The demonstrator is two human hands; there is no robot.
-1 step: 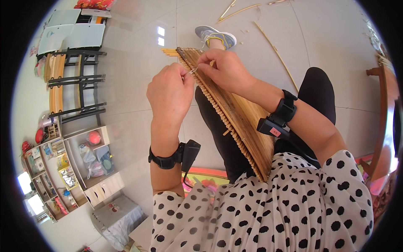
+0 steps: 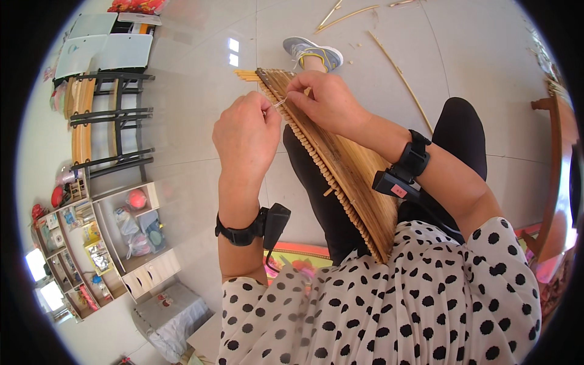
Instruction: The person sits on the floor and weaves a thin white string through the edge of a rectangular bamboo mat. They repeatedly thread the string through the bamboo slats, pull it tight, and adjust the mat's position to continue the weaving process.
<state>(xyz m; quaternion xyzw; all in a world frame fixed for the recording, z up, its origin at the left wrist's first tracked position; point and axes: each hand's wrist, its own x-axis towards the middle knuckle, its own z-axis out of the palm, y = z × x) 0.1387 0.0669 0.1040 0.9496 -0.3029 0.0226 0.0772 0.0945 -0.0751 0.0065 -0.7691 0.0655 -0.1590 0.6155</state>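
Black-dotted white blouse (image 2: 371,304), black trousers (image 2: 460,131), black wrist straps (image 2: 238,235)

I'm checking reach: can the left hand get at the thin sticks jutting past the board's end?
Probably yes: the left hand is near the thin sticks, nothing visible between, though it's holding string.

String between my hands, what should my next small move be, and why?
Probably ease the left hand and right hand slightly apart to draw the string snug: both seem to pinch it, and it spans the small gap between them near the far end of the wooden board. Whether it's knotted, I can't tell.
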